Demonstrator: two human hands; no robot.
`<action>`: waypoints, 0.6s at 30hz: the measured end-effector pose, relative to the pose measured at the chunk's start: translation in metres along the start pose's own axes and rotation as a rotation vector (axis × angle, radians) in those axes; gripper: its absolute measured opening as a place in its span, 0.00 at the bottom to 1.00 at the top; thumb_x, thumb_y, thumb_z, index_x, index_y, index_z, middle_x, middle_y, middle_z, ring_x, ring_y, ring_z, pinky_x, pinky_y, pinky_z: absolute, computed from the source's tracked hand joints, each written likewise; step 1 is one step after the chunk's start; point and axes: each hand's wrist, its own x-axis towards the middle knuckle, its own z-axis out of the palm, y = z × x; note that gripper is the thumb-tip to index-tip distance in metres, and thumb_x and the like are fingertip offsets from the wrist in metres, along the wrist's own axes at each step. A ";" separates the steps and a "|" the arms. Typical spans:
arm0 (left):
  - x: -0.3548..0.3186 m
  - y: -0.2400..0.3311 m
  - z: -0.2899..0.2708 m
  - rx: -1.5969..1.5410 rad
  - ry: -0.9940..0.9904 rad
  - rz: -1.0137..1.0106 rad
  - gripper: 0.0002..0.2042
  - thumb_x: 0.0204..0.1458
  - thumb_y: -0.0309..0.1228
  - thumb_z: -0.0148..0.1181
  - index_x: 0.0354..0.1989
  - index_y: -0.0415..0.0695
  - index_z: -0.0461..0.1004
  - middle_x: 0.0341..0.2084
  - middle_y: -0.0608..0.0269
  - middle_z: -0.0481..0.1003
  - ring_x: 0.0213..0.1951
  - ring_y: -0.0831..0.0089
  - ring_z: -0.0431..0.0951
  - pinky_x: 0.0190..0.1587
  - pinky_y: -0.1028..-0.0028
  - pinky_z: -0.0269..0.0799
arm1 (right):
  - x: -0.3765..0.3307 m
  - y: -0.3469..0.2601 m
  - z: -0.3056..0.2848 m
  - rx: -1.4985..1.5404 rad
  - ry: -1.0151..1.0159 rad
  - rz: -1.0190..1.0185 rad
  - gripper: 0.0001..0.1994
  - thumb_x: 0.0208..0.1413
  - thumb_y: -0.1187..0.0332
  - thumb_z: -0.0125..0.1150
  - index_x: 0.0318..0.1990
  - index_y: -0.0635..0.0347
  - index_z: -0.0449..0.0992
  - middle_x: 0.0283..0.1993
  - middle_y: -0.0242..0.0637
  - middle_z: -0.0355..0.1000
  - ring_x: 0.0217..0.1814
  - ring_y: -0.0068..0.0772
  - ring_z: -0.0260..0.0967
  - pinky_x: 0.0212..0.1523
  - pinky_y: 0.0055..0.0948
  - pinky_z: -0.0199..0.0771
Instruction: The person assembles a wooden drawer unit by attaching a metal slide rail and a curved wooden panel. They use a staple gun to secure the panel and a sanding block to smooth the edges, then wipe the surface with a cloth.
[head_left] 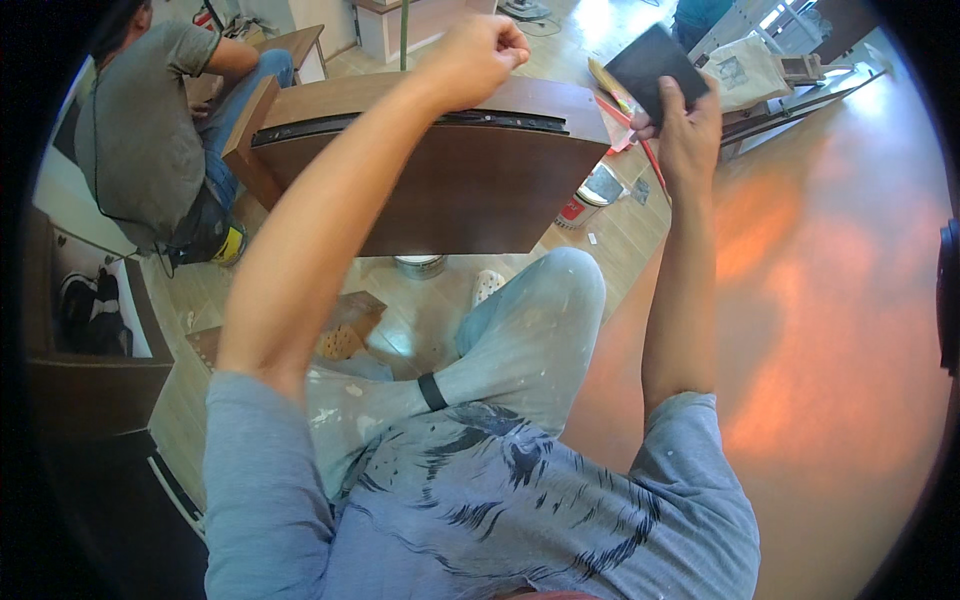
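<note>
Across my knees, tilted up, stands a brown wooden drawer (460, 190) with a black metal drawer slide (400, 127) fixed along its side. Over the drawer's upper edge is my left hand (478, 62), its fingers curled together; whether anything is between them is hidden. Off to the right, my right hand (685, 125) grips a thin, dark, squarish sheet (652, 72), thumb on its face. That sheet is held up in the air, apart from the drawer, and its exact kind I cannot tell.
At the left a person in a grey-green shirt (150, 130) sits close by. Behind the drawer's right end stand a paint can (590, 195) and red strips (652, 165). A brown box (100, 385) holding shoes lies at the left. A large smooth brown panel (800, 400) spreads on my right.
</note>
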 end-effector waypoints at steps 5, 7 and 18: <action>0.010 -0.025 0.049 0.098 0.031 -0.114 0.05 0.59 0.28 0.60 0.37 0.41 0.80 0.35 0.45 0.83 0.43 0.47 0.83 0.49 0.54 0.76 | 0.009 0.027 0.001 -0.417 -0.014 -0.098 0.14 0.64 0.66 0.66 0.40 0.68 0.69 0.26 0.48 0.75 0.21 0.34 0.75 0.25 0.36 0.72; 0.006 -0.031 0.054 0.091 0.051 -0.104 0.07 0.61 0.30 0.60 0.41 0.39 0.79 0.35 0.45 0.82 0.41 0.49 0.83 0.47 0.57 0.75 | 0.011 0.032 0.003 -0.469 -0.024 -0.110 0.14 0.63 0.66 0.66 0.40 0.67 0.70 0.25 0.50 0.74 0.21 0.37 0.75 0.26 0.39 0.72; -0.003 -0.027 0.058 0.093 0.010 -0.072 0.07 0.60 0.28 0.59 0.41 0.39 0.78 0.35 0.45 0.82 0.42 0.47 0.81 0.47 0.55 0.75 | 0.012 0.058 0.010 -0.328 -0.131 0.143 0.14 0.57 0.62 0.74 0.39 0.68 0.84 0.30 0.38 0.83 0.28 0.24 0.78 0.33 0.29 0.78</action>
